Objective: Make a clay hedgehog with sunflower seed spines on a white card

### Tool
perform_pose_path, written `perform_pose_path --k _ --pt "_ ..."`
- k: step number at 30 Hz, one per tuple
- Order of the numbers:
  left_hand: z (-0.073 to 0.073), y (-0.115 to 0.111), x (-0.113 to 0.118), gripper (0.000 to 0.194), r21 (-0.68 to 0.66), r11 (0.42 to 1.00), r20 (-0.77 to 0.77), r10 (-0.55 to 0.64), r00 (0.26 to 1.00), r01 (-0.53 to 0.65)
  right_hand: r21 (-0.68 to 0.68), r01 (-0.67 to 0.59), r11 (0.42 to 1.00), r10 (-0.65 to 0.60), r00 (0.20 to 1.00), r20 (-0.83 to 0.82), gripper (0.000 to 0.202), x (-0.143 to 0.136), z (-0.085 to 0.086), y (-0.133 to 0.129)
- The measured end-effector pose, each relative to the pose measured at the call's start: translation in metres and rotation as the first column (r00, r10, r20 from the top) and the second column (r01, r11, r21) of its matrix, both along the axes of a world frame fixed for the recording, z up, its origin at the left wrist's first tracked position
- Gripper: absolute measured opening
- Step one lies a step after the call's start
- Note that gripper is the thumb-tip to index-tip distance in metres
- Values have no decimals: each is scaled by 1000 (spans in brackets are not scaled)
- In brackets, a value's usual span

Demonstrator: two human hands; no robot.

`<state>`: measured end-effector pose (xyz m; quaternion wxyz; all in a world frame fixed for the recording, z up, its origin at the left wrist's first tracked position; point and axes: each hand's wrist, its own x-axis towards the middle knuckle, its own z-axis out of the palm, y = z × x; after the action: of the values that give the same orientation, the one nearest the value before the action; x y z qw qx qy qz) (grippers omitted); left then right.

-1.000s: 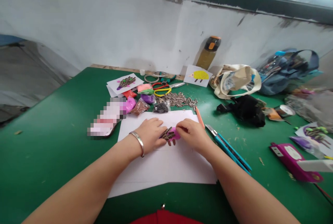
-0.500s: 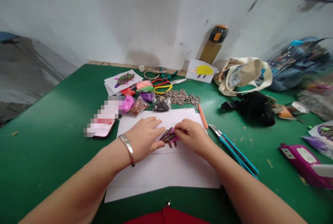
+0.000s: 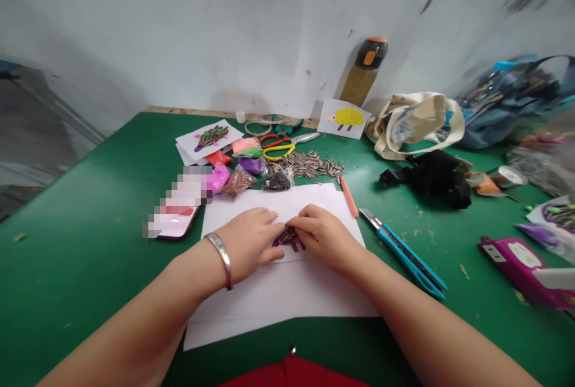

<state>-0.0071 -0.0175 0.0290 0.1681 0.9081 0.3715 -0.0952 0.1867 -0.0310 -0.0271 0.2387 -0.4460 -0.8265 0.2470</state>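
A small clay figure [image 3: 296,246] covered with striped sunflower seeds lies on the white paper [image 3: 278,291], with brown legs at its lower edge and some pink and purple clay showing. My left hand [image 3: 251,237], a silver bangle on its wrist, lies on the paper with its fingers stretched out. Its thumb and fingertips are around the left end of the figure. From the other side, my right hand [image 3: 327,237] pinches with thumb and forefinger at the top of the seeds. Whatever is between those fingertips is hidden.
Beyond the paper are a heap of sunflower seeds [image 3: 309,164], bagged clay [image 3: 240,180], scissors [image 3: 287,146] and a phone [image 3: 177,210]. An orange stick [image 3: 349,196] and a blue utility knife [image 3: 406,255] lie right. A bottle [image 3: 366,72] stands by the wall near a cloth bag [image 3: 417,126].
My right hand has shifted left over the seeds, covering more of the figure. My left hand stays almost in place. The view has tilted slightly.
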Motion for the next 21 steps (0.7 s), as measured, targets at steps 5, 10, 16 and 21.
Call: perform_pose_path --k 5,10,16,21 --pt "-5 1 2 23 -10 999 -6 -37 999 37 14 -24 1000 24 1000 17 28 2 -2 0" --pt "-7 0 3 22 -3 999 13 -39 999 39 23 -35 999 35 999 30 28 4 -1 0" --pt "-3 0 3 22 -6 1000 28 5 1000 -5 45 48 998 -47 999 -12 25 8 1 1" --pt "-9 4 6 21 46 999 19 -3 1000 2 43 33 999 -34 999 31 25 9 0 0"
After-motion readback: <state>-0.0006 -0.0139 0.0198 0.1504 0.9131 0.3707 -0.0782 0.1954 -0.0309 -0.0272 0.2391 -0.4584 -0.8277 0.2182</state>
